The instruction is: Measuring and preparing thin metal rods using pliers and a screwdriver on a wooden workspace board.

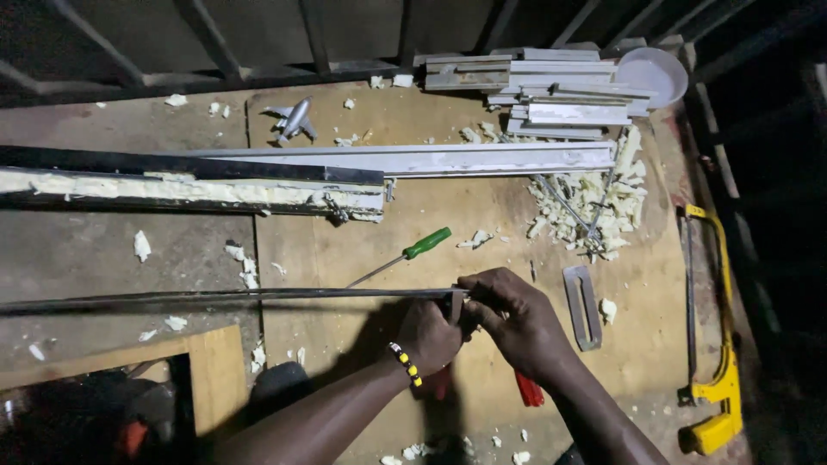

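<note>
Here I look down on a worn plywood workbench (362, 250), brownish and scuffed, lit only near the middle; the room around it falls away into dark, with slanted metal bars (207, 43) along the far edge.

My left hand (428, 334), a beaded bracelet on its wrist, is curled closed at the right end of a long thin dark metal strip (215, 297) that runs across the bench from the left edge to the middle. My right hand (515, 314) sits just beside it, fingers folded together over the same end. Both seem to be clamped on the strip's end, though what exactly lies under the fingers I cannot tell. Something red (529, 392) shows beneath my right wrist.

Just beyond the strip lies a green-handled screwdriver (405, 257). Further back, a long pale aluminium profile (431, 159) and a dark channel packed with yellowish foam (189, 189) lie across the bench. A stack of short aluminium offcuts (551, 90) sits at the far right beside a white bowl (652, 73). Foam crumbs (594, 207) are heaped below them and scattered everywhere. A yellow hacksaw (715, 336) lies along the right edge, a flat metal plate (583, 306) near my right hand.
</note>
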